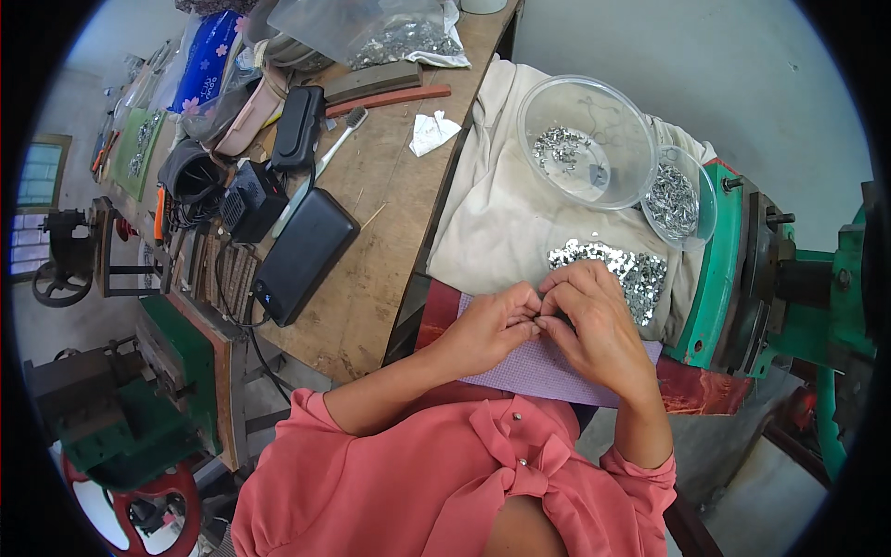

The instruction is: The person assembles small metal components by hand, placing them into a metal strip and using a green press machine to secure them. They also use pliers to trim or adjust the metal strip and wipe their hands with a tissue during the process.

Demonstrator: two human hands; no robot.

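My left hand (497, 322) and my right hand (594, 320) meet over a purple woven mat (534, 373), fingertips pinched together. Whatever lies between them is too small and too covered to make out. Just beyond my right hand, a heap of small shiny metal pieces (640, 281) is spread on a beige cloth (501, 200). Farther back stands a round clear plastic tub (608, 102) with some small metal parts at its bottom. Against its right side rests a smaller clear bowl (707, 200) filled with thin silvery metal parts (672, 197).
A green machine (710, 278) borders the cloth on the right. On the wooden table (380, 218) to the left lie a black power bank (311, 255) with a cable, a toothbrush (342, 139), a crumpled white tissue (433, 133) and a black case (297, 127). Another green machine (130, 408) stands lower left.
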